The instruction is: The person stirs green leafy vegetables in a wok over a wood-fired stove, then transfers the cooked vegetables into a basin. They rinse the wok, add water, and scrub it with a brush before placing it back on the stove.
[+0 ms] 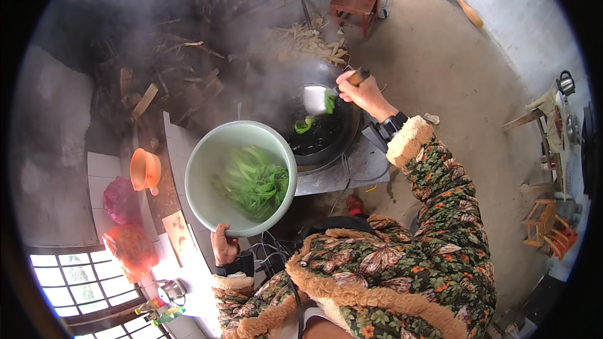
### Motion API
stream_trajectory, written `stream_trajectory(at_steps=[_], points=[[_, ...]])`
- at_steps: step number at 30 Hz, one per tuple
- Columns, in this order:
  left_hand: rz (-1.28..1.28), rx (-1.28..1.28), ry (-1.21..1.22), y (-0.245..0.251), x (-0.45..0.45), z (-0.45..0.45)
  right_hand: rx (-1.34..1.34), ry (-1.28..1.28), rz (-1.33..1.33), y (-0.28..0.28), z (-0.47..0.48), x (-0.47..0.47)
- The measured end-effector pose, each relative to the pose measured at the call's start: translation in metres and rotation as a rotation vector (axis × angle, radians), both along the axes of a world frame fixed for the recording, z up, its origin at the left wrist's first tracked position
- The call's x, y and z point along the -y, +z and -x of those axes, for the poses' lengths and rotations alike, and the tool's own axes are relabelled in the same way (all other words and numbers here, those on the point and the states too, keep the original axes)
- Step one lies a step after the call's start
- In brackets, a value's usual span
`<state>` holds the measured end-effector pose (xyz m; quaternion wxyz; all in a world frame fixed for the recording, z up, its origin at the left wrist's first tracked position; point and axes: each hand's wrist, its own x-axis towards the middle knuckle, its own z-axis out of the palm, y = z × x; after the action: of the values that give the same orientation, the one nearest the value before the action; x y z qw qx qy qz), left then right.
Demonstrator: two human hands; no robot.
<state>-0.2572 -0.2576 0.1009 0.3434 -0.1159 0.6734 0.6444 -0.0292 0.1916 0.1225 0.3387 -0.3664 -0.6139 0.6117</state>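
My left hand (225,246) grips the near rim of a pale green basin (197,169), tilted beside the wok. Cooked-looking leafy greens (259,183) lie in the basin. In my right hand (365,94) is the wooden handle (359,76) of a spatula, whose metal blade (315,100) hangs over a large dark wok (348,125). Some green leaf (330,101) clings at the blade's right edge. Another small green leaf (304,125) is in the wok, over dark liquid. Steam blurs the wok's far left side.
Tiled counter at left bears an orange plastic scoop (145,169), purple and red plastic bags (121,200), a cutting board (179,238) and a metal kettle (173,290). Firewood (145,101) and corn cobs (306,42) lie beyond the wok. A red wooden chair (355,4) stands farther back. Cables hang near my body.
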Motion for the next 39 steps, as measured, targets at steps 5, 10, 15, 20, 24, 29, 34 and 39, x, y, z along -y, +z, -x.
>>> stream_trajectory(at_steps=[5, 10, 15, 20, 24, 29, 34, 39], points=[[0.005, -0.056, -0.001, 0.001, 0.03, -0.004, 0.239, 0.139, -0.418, -0.01, -0.014, 0.005], [0.027, -0.28, -0.078, -0.001, 0.052, -0.017, 0.199, 0.353, -0.52, 0.019, -0.021, 0.019], [0.035, -0.075, 0.106, 0.009, 0.059, -0.02, 0.363, 0.572, -0.847, 0.045, -0.022, 0.042], [0.052, -0.124, 0.14, 0.012, 0.06, -0.02, 0.628, 0.998, -1.21, 0.036, -0.016, 0.059], [0.016, -0.018, 0.21, 0.013, 0.061, -0.019, 0.653, 1.046, -1.254, 0.017, -0.02, 0.062], [-0.015, -0.028, 0.229, 0.012, 0.062, -0.023, 0.749, 1.09, -1.37, 0.006, -0.024, 0.054], [-0.021, -0.005, 0.258, 0.008, 0.072, -0.025, 0.595, 0.943, -1.584, 0.003, -0.032, 0.052], [-0.011, -0.002, 0.331, 0.002, 0.086, -0.027, 0.75, 0.879, -1.427, 0.009, -0.037, 0.048]])
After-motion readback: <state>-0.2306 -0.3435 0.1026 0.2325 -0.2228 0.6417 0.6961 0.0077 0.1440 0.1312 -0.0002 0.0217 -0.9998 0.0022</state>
